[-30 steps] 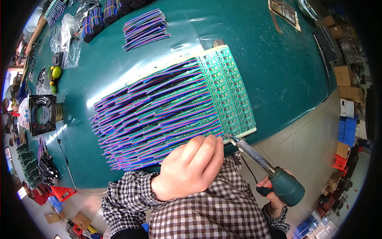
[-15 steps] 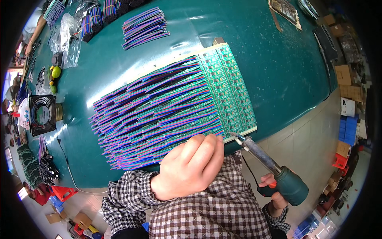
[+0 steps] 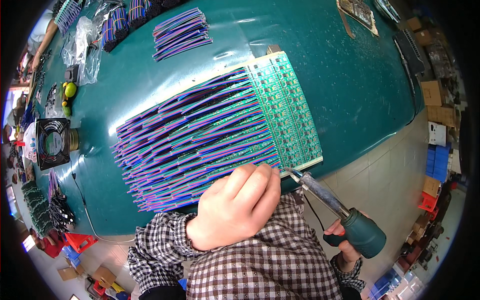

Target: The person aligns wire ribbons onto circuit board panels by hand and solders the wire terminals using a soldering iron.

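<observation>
A green panel of small circuit boards (image 3: 291, 107) lies on the table in front of me, with rows of thin multicoloured wires (image 3: 195, 135) fanning left from it. At the near edge of the panel, my left hand (image 3: 237, 207) has its fingers bent and closed on wires of the nearest row; the fingertips are mostly hidden. My right hand (image 3: 345, 242) grips the dark green handle of a soldering iron (image 3: 325, 197) from below. The iron's tip points up and left to the panel's near edge, just right of my left fingertips.
A loose bundle of wires (image 3: 181, 34) lies on the green table (image 3: 350, 90) beyond the panel. At left stand a black fan (image 3: 53, 144), a clear plastic bag (image 3: 89, 52) and a yellow-green round thing (image 3: 71, 90). A worn flat tray (image 3: 358, 15) sits far right. Cardboard boxes (image 3: 432, 95) line the floor.
The soldering iron's tip has shifted slightly left, closer to my left fingertips. My left hand has moved slightly, still at the near row of wires.
</observation>
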The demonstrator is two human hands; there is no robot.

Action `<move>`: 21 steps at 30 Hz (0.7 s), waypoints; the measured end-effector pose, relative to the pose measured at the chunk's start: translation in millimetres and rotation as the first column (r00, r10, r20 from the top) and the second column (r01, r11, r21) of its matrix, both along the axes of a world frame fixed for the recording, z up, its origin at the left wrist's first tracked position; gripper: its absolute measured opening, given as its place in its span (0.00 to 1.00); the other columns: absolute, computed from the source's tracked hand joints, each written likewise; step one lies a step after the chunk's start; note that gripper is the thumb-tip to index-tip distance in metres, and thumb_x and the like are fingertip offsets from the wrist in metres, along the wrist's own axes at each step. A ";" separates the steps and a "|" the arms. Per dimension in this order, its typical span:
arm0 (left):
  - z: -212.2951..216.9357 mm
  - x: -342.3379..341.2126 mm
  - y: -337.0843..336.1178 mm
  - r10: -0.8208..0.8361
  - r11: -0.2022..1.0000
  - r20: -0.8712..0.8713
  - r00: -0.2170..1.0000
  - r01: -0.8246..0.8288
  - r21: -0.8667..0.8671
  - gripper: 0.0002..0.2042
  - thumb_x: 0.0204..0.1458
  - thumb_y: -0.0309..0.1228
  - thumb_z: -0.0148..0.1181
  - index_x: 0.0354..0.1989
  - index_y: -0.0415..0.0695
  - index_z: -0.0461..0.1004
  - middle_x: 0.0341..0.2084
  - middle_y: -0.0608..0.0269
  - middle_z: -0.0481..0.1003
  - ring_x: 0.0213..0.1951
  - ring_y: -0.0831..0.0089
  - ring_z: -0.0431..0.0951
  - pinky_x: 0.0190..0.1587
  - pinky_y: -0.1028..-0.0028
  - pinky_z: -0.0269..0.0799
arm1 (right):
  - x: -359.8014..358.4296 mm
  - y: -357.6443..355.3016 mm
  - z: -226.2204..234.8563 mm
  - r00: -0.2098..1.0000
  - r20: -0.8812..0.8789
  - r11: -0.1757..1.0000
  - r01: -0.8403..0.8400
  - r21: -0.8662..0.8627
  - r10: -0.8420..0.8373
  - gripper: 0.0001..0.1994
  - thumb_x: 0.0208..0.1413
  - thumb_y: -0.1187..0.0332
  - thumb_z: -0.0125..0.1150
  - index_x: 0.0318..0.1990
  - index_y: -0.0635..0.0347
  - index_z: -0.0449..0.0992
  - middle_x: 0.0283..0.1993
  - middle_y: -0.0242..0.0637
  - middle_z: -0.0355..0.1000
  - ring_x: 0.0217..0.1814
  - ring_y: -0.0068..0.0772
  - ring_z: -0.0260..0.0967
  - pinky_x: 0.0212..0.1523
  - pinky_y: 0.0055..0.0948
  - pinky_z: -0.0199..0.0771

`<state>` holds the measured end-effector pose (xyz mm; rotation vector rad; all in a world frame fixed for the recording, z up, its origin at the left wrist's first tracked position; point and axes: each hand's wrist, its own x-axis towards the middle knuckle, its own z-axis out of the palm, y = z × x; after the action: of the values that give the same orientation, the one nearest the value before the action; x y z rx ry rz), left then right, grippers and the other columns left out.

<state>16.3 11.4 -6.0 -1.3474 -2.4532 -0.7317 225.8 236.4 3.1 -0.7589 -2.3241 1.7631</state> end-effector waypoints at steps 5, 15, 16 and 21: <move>-2.5 1.7 0.7 0.002 1.000 -0.018 1.000 -0.002 -0.004 0.16 0.38 0.26 0.66 0.40 0.39 0.84 0.36 0.62 0.78 0.35 0.69 0.79 0.33 0.74 0.77 | -6.8 -7.6 6.4 1.000 0.015 1.000 0.006 0.026 -0.006 0.26 0.50 0.38 0.73 0.34 0.54 0.87 0.29 0.24 0.83 0.32 0.29 0.77 0.42 0.33 0.75; -1.5 0.3 -0.2 -0.009 1.000 0.000 1.000 0.009 0.005 0.18 0.37 0.26 0.65 0.40 0.38 0.84 0.36 0.62 0.77 0.35 0.69 0.79 0.33 0.74 0.77 | 27.2 25.7 -25.1 0.946 -0.110 0.952 -0.296 0.083 0.304 0.38 0.52 0.54 0.80 0.56 0.77 0.65 0.33 0.44 0.74 0.34 0.42 0.78 0.36 0.39 0.87; -1.6 0.5 0.0 -0.009 1.000 -0.001 1.000 0.009 0.004 0.18 0.37 0.26 0.65 0.40 0.38 0.84 0.36 0.62 0.77 0.35 0.69 0.79 0.33 0.74 0.77 | 26.2 24.3 -24.3 0.952 -0.110 0.957 -0.279 0.080 0.286 0.38 0.52 0.54 0.80 0.56 0.76 0.65 0.33 0.44 0.74 0.33 0.42 0.78 0.36 0.39 0.87; -1.7 0.4 1.0 -0.009 1.000 -0.021 1.000 0.009 0.002 0.18 0.36 0.27 0.65 0.40 0.38 0.84 0.35 0.61 0.78 0.34 0.68 0.79 0.32 0.74 0.77 | 17.7 15.6 -17.3 0.956 -0.114 0.961 -0.258 0.096 0.269 0.38 0.52 0.54 0.80 0.56 0.76 0.64 0.32 0.44 0.74 0.33 0.41 0.78 0.35 0.39 0.87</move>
<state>16.7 12.4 -7.7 -1.3592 -2.4306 -0.7182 243.5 252.0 -14.2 -0.3247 -2.4857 1.7443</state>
